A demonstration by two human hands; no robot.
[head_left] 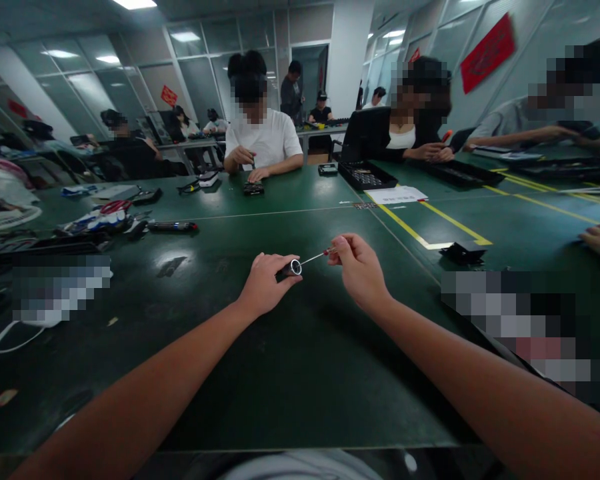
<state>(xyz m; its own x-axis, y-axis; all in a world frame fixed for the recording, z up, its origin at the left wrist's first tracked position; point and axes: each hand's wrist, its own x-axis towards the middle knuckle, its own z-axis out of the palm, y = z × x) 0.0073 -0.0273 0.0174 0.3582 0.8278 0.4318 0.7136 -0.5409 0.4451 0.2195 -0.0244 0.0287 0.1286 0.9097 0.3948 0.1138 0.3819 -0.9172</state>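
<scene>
My left hand point(263, 285) is closed round a short black cylinder point(284, 271) with a bright silver ring at its open end, which faces right and toward me. In my right hand point(363, 270) is a thin screwdriver point(314, 258), its red handle pinched between thumb and fingers. The metal shaft points left, and its tip meets the ringed end of the cylinder; whether it is inside or only at the rim I cannot tell. Both hands are just above the green table point(290, 373).
A dark pen-like tool point(173, 227) lies at the left, near a pile of tools and cables point(115, 213). Small black parts point(463, 253) lie at the right by yellow tape point(405, 227). Across the table a person in a white shirt point(263, 140) handles a black object point(253, 187). Black trays point(365, 177) stand farther right.
</scene>
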